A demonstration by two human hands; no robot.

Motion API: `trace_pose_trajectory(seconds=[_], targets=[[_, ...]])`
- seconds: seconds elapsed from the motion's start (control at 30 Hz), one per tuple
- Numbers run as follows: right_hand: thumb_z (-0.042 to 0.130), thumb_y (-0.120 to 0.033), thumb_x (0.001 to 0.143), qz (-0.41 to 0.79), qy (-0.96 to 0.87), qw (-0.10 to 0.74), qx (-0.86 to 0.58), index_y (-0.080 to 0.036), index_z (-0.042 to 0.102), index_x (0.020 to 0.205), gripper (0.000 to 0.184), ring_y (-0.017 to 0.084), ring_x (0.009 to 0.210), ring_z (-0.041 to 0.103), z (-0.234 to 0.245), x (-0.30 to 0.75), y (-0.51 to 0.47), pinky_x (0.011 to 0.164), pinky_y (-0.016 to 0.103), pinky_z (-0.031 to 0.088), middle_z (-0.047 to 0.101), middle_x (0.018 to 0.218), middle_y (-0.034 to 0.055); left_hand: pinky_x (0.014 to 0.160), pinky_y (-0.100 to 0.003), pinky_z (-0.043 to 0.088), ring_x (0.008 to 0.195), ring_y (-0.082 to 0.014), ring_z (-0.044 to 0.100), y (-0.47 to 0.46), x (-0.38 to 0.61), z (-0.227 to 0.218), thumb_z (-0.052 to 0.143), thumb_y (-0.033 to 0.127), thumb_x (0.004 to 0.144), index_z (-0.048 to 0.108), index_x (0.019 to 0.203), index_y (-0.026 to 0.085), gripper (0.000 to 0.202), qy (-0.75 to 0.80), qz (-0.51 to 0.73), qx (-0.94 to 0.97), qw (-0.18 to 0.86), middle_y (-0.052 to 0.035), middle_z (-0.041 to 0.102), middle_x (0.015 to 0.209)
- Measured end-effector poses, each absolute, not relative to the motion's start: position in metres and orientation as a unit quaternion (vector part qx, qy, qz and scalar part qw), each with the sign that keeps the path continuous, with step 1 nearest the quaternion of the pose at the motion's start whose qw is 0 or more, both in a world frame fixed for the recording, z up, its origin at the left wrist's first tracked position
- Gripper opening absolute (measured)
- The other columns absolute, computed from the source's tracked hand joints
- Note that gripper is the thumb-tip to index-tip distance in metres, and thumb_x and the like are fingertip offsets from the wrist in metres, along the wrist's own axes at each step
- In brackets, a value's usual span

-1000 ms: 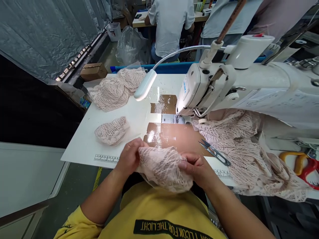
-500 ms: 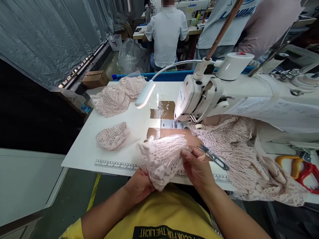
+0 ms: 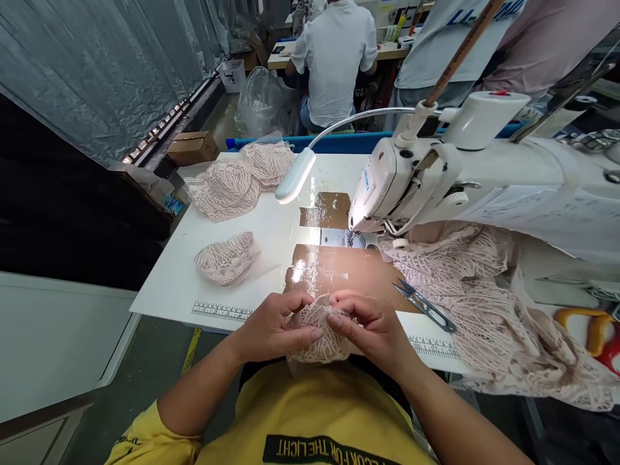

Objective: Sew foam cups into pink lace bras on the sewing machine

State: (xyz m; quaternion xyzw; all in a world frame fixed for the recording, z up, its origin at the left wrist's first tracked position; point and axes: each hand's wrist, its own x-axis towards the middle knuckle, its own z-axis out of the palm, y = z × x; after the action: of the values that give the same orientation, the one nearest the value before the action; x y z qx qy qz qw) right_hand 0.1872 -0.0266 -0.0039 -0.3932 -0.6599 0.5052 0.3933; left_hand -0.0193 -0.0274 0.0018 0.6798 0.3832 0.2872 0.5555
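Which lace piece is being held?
The bunched lace between left hand and right hand; the lone piece, far-left pile and heap by the snips lie unheld.

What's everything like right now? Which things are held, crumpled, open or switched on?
Left hand: fingers bent, pinching lace
Right hand: fingers bent, pinching lace
Held lace piece: bunched up between both hands
Small lace piece: lying on the table
Lace pile: heaped up
Big lace cloth: loose and rumpled
Thread snips: lying down, blades apart
Lamp: lit
Sewing machine: can't tell if it's running
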Motion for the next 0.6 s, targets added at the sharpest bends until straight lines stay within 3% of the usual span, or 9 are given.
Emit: trace_pose_trajectory(seconds=[0.4, 0.6], targets=[[0.064, -0.022, 0.079, 0.475, -0.636, 0.43, -0.429, -0.018, 0.06, 0.065, 0.015, 0.013, 0.06, 0.06, -0.007, 0.178, -0.026, 0.055, 0.023, 0.047, 0.068, 0.067, 0.0014, 0.068, -0.025, 0.042, 0.076, -0.0142, 0.055, -0.022, -0.02, 0.012, 0.063, 0.032, 0.085, 0.064, 0.095, 0.014, 0.02, 0.401, 0.273, 0.708, 0.512, -0.0033, 0.062, 0.085], [0.064, -0.028, 0.079, 0.462, -0.644, 0.399, -0.461, -0.018, 0.059, 0.062, 0.02, 0.009, 0.047, 0.045, -0.01, 0.182, -0.026, 0.044, 0.02, 0.035, 0.055, 0.053, -0.003, 0.062, -0.023, 0.039, 0.067, -0.0113, 0.049, -0.018, -0.011, 0.006, 0.058, 0.031, 0.087, 0.063, 0.083, 0.012, 0.02, 0.391, 0.301, 0.662, 0.565, -0.0019, 0.057, 0.074]])
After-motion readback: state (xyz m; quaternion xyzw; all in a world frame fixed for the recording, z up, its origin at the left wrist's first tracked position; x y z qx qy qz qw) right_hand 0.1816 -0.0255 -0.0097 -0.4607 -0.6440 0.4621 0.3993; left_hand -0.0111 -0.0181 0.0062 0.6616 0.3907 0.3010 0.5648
